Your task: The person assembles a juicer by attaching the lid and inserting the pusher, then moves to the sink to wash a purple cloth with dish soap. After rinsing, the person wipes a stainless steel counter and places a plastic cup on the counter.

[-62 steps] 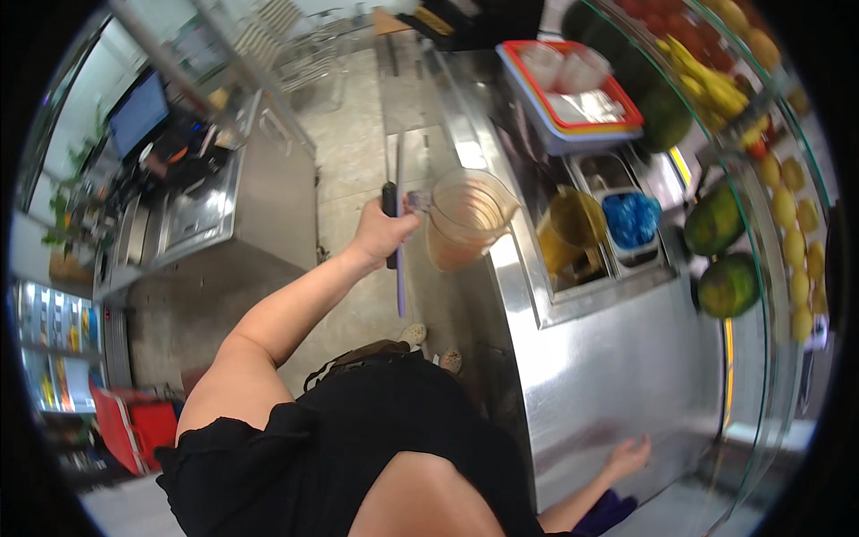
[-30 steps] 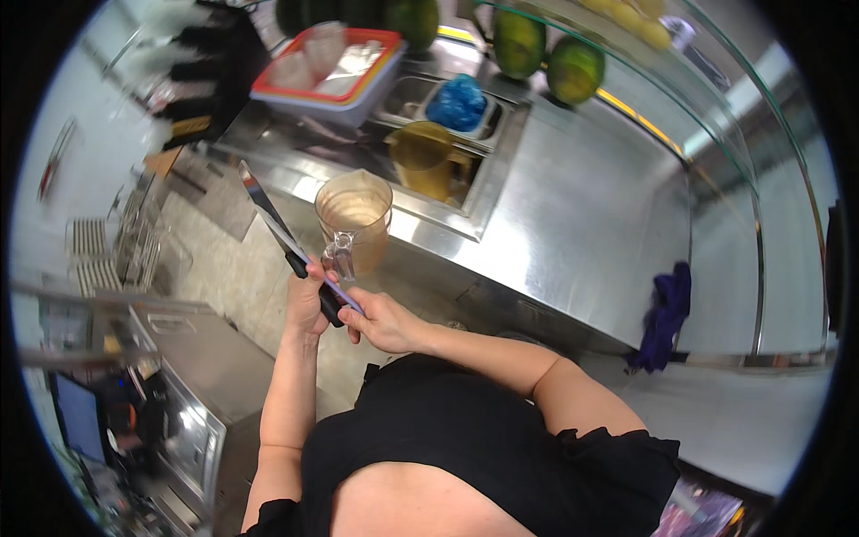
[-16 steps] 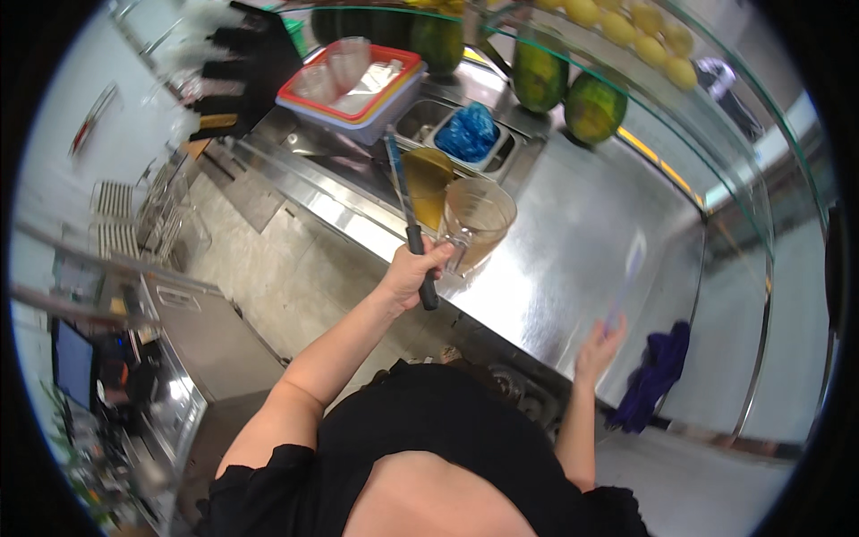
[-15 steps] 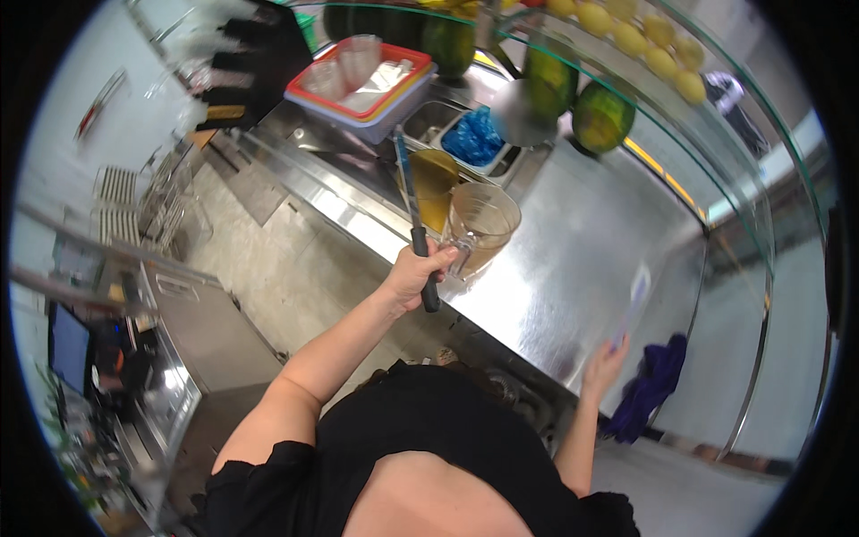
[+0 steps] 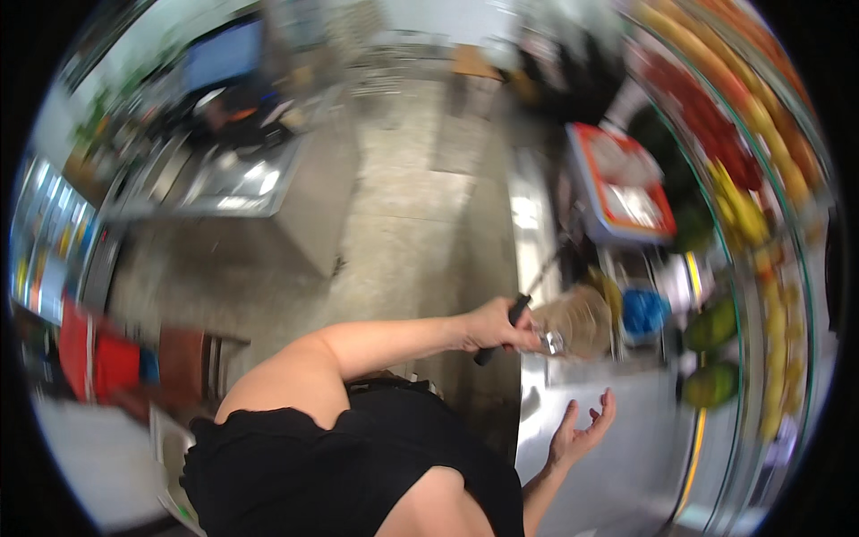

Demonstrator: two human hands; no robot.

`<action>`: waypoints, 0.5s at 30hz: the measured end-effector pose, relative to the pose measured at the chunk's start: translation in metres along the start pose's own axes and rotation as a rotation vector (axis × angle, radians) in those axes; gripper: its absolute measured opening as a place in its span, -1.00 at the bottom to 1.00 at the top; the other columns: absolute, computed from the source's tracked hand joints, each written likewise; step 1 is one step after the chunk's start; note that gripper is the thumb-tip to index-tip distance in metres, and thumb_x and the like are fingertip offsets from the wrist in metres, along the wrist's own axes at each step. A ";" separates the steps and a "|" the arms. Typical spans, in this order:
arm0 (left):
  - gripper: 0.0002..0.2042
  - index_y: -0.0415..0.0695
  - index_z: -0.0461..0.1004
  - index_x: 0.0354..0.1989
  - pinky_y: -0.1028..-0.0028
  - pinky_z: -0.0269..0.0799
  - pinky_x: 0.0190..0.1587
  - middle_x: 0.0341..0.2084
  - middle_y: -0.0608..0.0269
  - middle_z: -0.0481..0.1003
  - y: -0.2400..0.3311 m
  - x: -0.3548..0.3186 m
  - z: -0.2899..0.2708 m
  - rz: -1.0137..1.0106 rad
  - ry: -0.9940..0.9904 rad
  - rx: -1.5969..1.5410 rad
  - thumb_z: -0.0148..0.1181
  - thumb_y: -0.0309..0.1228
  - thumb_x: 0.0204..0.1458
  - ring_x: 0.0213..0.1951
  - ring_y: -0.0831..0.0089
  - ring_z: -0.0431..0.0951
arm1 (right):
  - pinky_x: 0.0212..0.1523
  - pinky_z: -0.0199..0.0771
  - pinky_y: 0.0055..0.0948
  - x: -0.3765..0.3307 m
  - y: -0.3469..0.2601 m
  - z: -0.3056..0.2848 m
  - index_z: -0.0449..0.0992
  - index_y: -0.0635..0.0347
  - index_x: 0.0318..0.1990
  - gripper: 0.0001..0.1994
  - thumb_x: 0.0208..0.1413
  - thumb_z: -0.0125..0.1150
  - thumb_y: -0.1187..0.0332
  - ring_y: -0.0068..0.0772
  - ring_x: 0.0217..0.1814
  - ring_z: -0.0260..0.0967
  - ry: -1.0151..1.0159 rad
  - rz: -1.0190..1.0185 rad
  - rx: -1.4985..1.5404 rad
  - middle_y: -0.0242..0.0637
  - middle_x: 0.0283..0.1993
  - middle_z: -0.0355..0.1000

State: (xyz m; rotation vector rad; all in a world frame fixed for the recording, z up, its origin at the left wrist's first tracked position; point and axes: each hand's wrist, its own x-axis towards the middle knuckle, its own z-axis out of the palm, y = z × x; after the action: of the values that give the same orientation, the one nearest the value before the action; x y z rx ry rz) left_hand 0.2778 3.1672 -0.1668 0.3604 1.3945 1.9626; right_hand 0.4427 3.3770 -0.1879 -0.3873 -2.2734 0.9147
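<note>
My left hand [image 5: 490, 324] is closed round the black handle of a long-bladed knife [image 5: 519, 310]. Its thumb and fingers also grip the handle of a clear plastic measuring jug [image 5: 583, 320]. Motion blurs the blade, which points away over the counter edge. Whether the jug is resting on the counter or lifted, I cannot tell. My right hand [image 5: 580, 433] is over the steel counter [image 5: 617, 456], nearer me than the jug. Its fingers are spread and nothing is in them.
Beyond the jug are a blue plastic bag [image 5: 644, 311] in a metal pan and a red-rimmed tray [image 5: 662, 215] holding clear cups. Green melons [image 5: 711, 385] stand beside glass shelves of fruit on the right. A steel cabinet [image 5: 304, 192] stands across the floor [image 5: 403, 197].
The view has swung left, bringing the floor and far cabinet to the middle. My right hand has let go of a thin, light purple-handled tool. My left hand keeps the knife and jug.
</note>
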 end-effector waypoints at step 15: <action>-0.62 -0.08 0.14 -0.65 0.57 0.26 -0.62 -0.37 0.12 0.44 0.023 -0.374 -0.303 0.312 0.755 -0.082 0.35 -0.43 -0.20 -0.59 0.60 0.35 | 0.05 0.29 -0.15 -0.079 -0.334 0.375 0.42 0.24 -0.58 -0.60 -0.58 0.56 0.30 0.05 0.16 0.16 -1.132 -0.624 0.647 0.06 0.16 0.11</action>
State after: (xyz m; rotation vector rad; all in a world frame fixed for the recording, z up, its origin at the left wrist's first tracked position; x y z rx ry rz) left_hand 0.3631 2.6941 -0.2011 -0.2566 1.7740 2.5528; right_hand 0.2424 2.9097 -0.1952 1.3525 -2.4776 1.6437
